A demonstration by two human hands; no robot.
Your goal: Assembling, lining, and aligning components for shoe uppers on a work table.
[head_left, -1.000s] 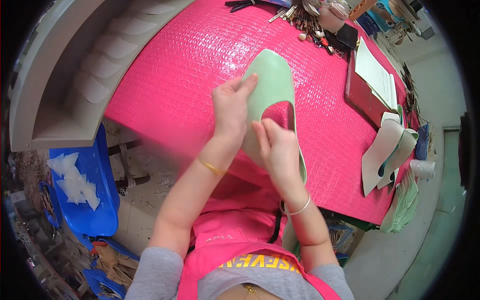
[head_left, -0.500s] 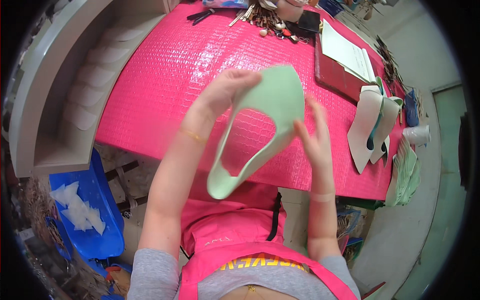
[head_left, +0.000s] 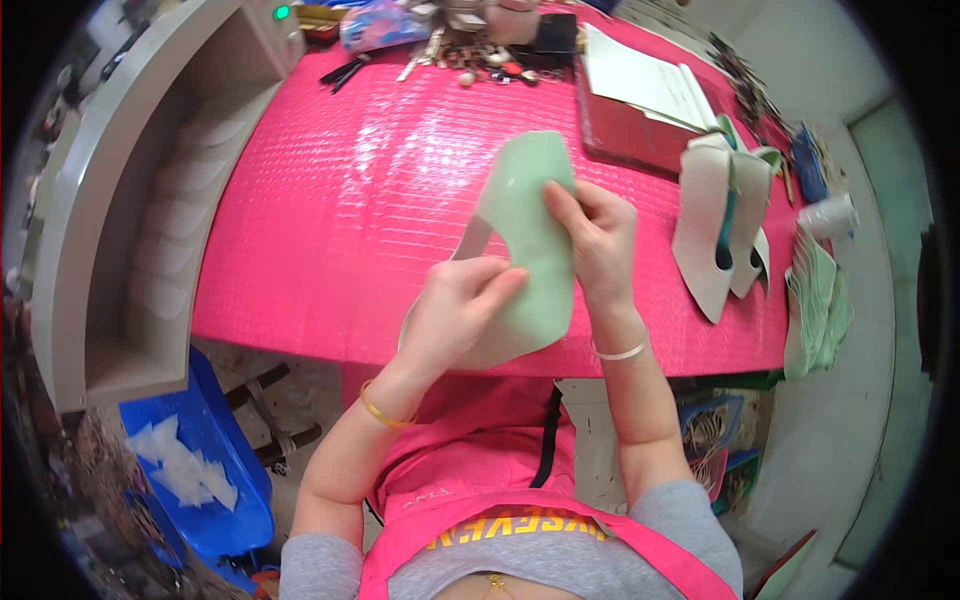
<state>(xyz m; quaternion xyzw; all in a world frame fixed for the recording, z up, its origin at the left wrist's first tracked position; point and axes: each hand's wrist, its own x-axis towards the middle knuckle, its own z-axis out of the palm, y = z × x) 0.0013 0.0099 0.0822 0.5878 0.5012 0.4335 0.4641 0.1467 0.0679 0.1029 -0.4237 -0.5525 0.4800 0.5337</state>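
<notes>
A pale green shoe upper [head_left: 535, 240] is held up between my hands, above the near part of the pink table. My left hand [head_left: 462, 308] pinches it near the inner edge of its opening, thumb on the green face. On its right edge, a little higher, my right hand [head_left: 597, 235] grips with the thumb in front and the fingers curled behind. Part of the upper's lower left end is hidden behind my left hand.
White and green shoe uppers [head_left: 705, 225] stand at the table's right, with a stack of green pieces [head_left: 812, 310] beyond. A notepad [head_left: 640, 75] lies on a red box [head_left: 625, 130]. A grey shelf [head_left: 135, 370] borders the left, above a blue bin [head_left: 235, 500].
The upper has turned, so its opening now faces left. My left hand has moved down to its inner edge; my right hand, apart or barely touching before, now grips the right edge.
</notes>
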